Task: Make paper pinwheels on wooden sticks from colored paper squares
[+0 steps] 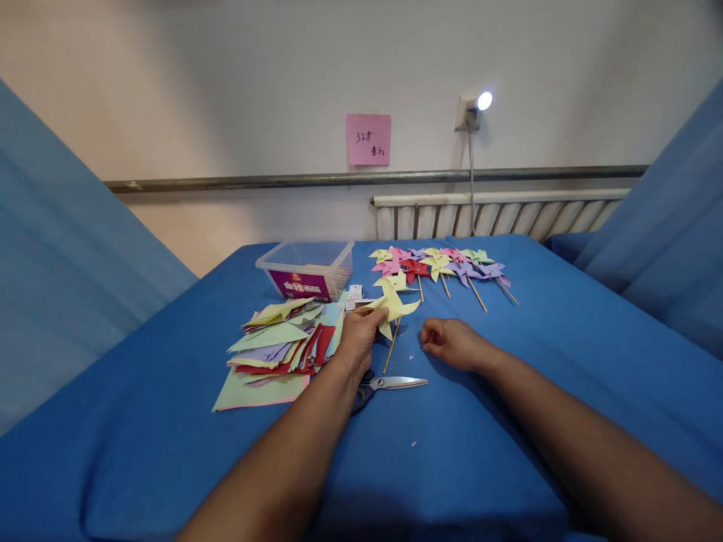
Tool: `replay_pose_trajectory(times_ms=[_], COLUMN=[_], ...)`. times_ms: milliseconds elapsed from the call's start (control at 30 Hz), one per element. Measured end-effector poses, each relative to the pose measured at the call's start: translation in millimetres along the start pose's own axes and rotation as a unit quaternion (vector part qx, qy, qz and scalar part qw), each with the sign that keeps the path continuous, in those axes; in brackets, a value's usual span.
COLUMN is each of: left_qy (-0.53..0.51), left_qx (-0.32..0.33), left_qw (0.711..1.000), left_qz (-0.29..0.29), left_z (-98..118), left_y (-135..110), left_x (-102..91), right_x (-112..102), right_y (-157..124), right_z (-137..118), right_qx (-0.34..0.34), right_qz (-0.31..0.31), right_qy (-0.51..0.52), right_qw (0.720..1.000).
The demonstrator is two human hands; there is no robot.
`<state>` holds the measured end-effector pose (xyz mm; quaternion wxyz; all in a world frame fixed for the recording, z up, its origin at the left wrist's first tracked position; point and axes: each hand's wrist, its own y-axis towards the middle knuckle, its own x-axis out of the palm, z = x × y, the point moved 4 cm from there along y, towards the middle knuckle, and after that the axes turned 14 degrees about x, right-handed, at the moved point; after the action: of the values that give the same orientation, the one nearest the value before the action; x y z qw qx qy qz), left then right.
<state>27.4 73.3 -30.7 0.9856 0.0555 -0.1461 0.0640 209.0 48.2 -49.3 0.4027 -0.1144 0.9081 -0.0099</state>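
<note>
A yellow paper pinwheel (394, 304) is pinched at one edge by my left hand (364, 331), close above the table. Behind it lies another yellow pinwheel (397, 281). A thin wooden stick (391, 348) slants down below them; I cannot tell which of the two it belongs to. My right hand (453, 343) rests on the blue cloth to the right, its fingers curled together. A tiny dark speck shows at its fingertips, too small to name. Scissors (395, 383) lie just in front of my left hand, blades pointing right, their dark handles partly hidden by my forearm.
Several finished pinwheels (437, 265) in mixed colours lie at the back right. A clear plastic box (305, 272) with sticks inside stands at the back left. Before it is a pile of coloured paper (282, 342). Paper scraps (414, 443) dot the cloth. Blue curtains (68, 263) hang at both sides.
</note>
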Motion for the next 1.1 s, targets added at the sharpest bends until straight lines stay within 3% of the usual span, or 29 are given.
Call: replay_pose_trajectory(times_ms=[267, 700, 1100], left_qy=[-0.006, -0.003, 0.001], left_qx=[0.000, -0.003, -0.016], left_qw=[1.000, 1.000, 1.000], left_qz=[-0.021, -0.019, -0.016], left_z=[-4.2, -7.0, -5.1], left_y=[0.9, 1.6, 1.0], left_x=[-1.2, -2.1, -1.1], right_x=[2.0, -1.5, 0.8], right_y=[1.3, -0.7, 1.5], right_z=[5.2, 0.1, 4.2], right_qx=[-0.059, -0.020, -0.050], right_qz=[-0.063, -0.002, -0.018], right_qy=[0.069, -0.003, 0.001], right_qw=[0.994, 1.000, 0.999])
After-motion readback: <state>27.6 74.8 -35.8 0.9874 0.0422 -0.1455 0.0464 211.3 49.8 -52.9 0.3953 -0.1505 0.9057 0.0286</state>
